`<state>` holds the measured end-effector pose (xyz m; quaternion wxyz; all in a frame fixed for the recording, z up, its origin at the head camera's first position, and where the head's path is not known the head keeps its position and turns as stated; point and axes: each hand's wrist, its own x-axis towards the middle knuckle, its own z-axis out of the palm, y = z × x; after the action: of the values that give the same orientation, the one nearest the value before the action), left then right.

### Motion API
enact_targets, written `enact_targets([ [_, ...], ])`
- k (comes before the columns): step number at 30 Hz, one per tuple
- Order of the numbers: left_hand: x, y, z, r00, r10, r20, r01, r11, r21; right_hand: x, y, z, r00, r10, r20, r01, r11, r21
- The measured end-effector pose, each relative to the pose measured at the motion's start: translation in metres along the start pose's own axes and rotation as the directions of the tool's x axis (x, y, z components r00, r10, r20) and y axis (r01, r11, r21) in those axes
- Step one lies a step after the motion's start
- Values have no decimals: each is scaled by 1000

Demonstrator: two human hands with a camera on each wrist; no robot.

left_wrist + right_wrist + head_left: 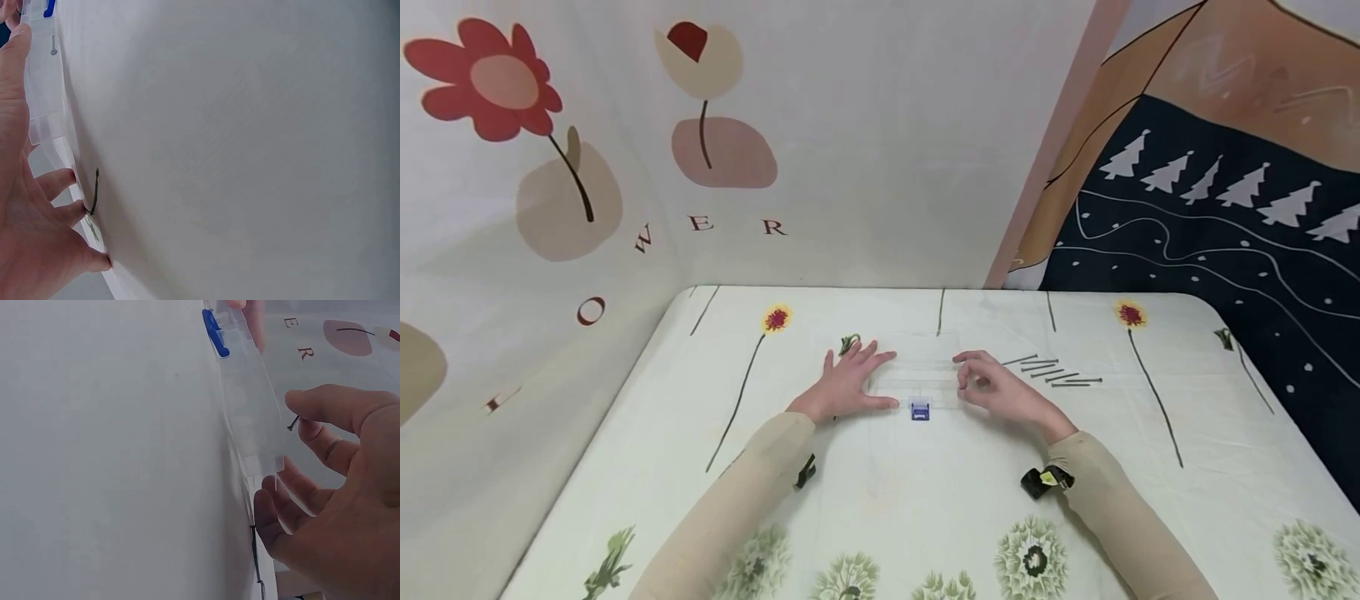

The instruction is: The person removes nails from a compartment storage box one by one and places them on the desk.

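Note:
A clear plastic box with a blue latch on its front side lies on the table between the hands. My left hand rests at its left end, fingers spread, with the thumb along the near edge. At the right end, my right hand pinches a nail between thumb and index finger, its head sticking out above the box's rim; the other fingers are by the box's end. Through the box wall, a small nail-like shape shows in the left wrist view. How the lid stands is hard to tell.
Several nails lie loosely in a slanting row just right of my right hand. A white cloth with printed flowers covers the table. Printed curtains hang behind and at the sides.

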<state>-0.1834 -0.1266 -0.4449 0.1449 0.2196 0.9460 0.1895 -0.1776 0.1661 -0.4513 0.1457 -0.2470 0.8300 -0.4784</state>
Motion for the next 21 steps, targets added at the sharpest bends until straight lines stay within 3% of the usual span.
enact_targets([
  [13, -1, 0, 0, 1000, 3, -1, -3, 1000, 5, -12, 3, -23, 997, -33, -68, 36, 999, 33],
  [21, -1, -1, 1, 1000, 1, 0, -1, 1000, 19, -22, 9, -34, 995, 9, -96, -11, 1000, -21],
])
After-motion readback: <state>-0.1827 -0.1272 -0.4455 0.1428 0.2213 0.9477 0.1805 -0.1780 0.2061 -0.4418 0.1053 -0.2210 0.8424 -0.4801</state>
